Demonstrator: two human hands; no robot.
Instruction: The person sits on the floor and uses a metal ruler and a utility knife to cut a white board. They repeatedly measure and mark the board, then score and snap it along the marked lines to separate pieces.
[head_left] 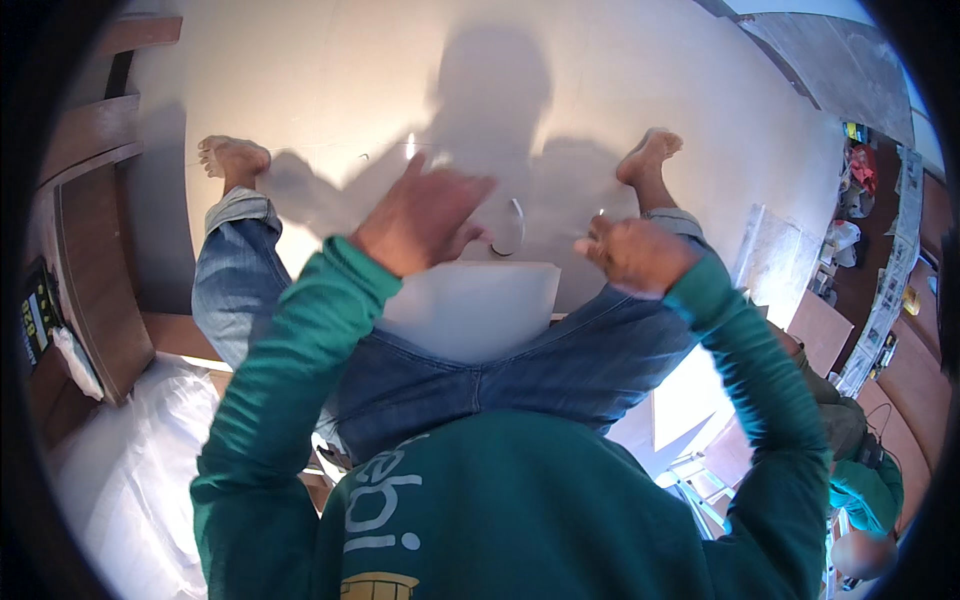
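Observation:
My left hand (425, 215) is raised in front of me, blurred, with its fingers apart and nothing visible in them. To its right, my right hand (640, 255) has curled fingers around something too small to make out. Between the two hands a thin, pale curved piece (517, 225) shows against the large pale surface (330, 80). Just below it, a whitish translucent object (465, 305), whose kind I cannot tell, lies between my jeans-clad thighs. My bare feet (650, 155) are spread wide on the pale surface, beside my shadow.
Brown boards (105, 280) stand at the left, above plastic sheeting (135, 460). At the right are a long shelf (860, 250) with bags and small items, a pale sheet (760, 250), a ladder (695, 485) and another person in green (865, 495) at the lower right.

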